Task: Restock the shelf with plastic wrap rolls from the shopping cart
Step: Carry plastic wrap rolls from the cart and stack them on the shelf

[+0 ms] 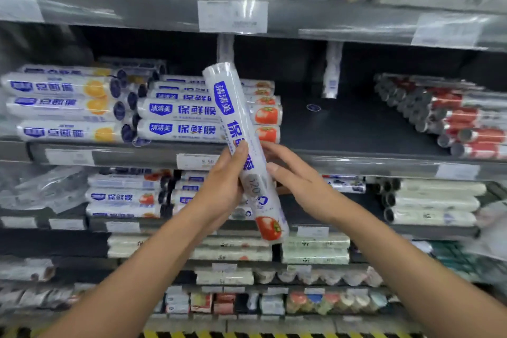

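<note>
A white plastic wrap roll (236,118) with blue lettering and a tomato picture stands nearly upright in front of the shelf, its top tilted left. My left hand (223,186) grips its middle from the left. My right hand (293,175) touches the roll from the right with fingers extended. Behind the roll, a stack of matching tomato rolls (181,118) lies sideways on the dark shelf (343,123). The shopping cart is out of view.
Orange-print rolls (68,104) fill the shelf's left end and red rolls (452,118) its right end, with a bare dark gap between the tomato stack and them. Price tags line the shelf edge (109,156). Lower shelves hold more rolls and packets.
</note>
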